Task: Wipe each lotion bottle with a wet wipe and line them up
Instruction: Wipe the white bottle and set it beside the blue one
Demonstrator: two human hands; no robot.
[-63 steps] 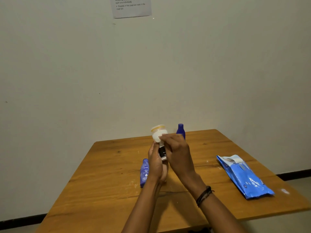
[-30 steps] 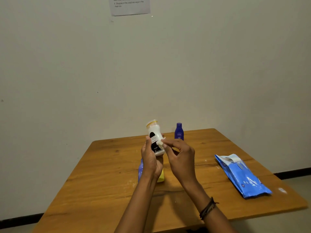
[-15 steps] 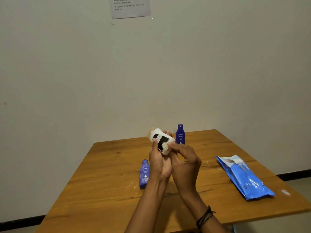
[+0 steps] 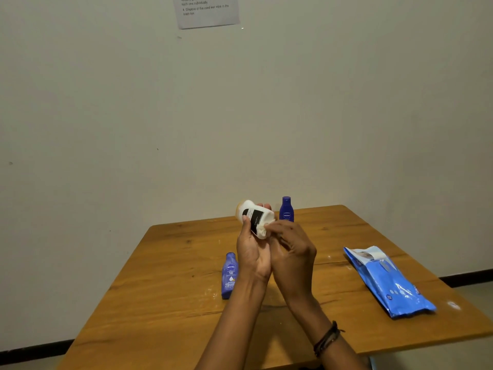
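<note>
Head view: the left hand (image 4: 252, 256) grips the white lotion bottle (image 4: 254, 217) tilted above the desk (image 4: 173, 289), seemingly baring its base for the right hand (image 4: 292, 252), which pinches the wet wipe (image 4: 262, 232) against it.

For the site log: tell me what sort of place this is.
Likely a bare room set up for a recorded task, not a lived-in home: a plain wooden table against an unadorned wall, a printed instruction sheet on it, and a blue wipe pack.
</note>
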